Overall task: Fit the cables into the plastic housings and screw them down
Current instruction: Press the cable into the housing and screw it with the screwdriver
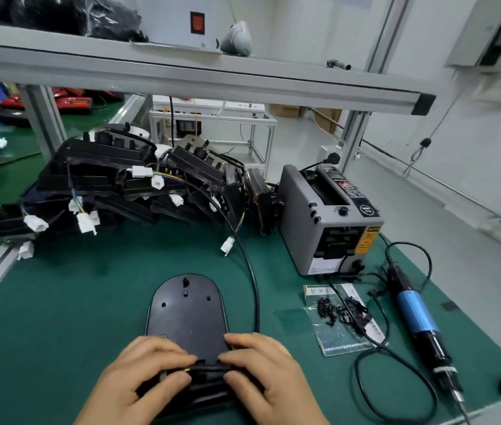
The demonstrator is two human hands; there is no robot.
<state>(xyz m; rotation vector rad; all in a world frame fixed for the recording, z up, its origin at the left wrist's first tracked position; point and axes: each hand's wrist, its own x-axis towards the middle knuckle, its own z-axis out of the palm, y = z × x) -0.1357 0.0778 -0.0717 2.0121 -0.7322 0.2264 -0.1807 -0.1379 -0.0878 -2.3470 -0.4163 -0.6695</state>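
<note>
A black oval plastic housing lies flat on the green mat in front of me, its near end under my fingers. My left hand and my right hand both grip that near end, fingers curled over it and thumbs pinching a black cable section across it. A black cable arcs from the right hand up to the pile of parts. The housing's near edge is hidden by my hands.
A pile of black housings with white-plug cables fills the back of the mat. A grey tape dispenser stands at the right. Black screws on a plastic bag and a blue electric screwdriver lie to the right.
</note>
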